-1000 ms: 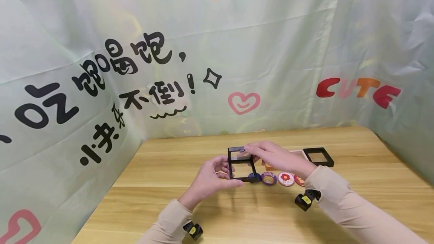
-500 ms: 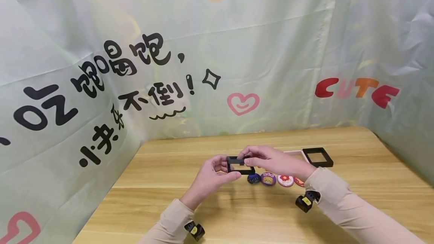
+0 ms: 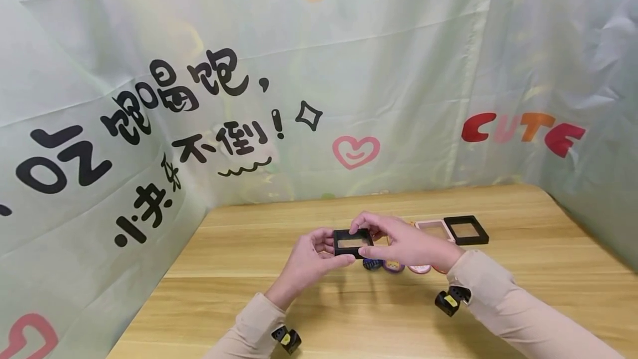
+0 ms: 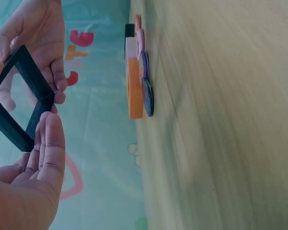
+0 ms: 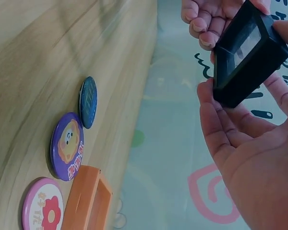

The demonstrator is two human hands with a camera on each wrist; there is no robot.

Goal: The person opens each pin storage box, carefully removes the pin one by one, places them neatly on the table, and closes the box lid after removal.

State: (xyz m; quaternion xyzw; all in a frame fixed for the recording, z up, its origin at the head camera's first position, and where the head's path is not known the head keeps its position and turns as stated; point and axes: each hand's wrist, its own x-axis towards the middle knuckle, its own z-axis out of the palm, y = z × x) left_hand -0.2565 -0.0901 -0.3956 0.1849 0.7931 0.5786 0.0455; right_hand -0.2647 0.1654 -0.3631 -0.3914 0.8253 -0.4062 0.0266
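Both hands hold a small square black display frame with a clear window, raised above the table. My left hand grips its left side, thumb along the near edge and fingers behind. My right hand pinches the right side between thumb and fingers. In the right wrist view the black frame looks folded together and tilted. Below it lie a dark blue round badge, a purple badge with a cartoon animal face and a pink-rimmed badge with a red flower.
An orange frame lies behind the badges. To its right are a pink frame and another black frame on the wooden table. My right hand partly covers the row. Printed curtains stand behind and at the sides.
The held black frame has gone from unfolded, with its upper half raised, to folded together. My right fingers have come down with that half, and the right thumb now presses its near edge.
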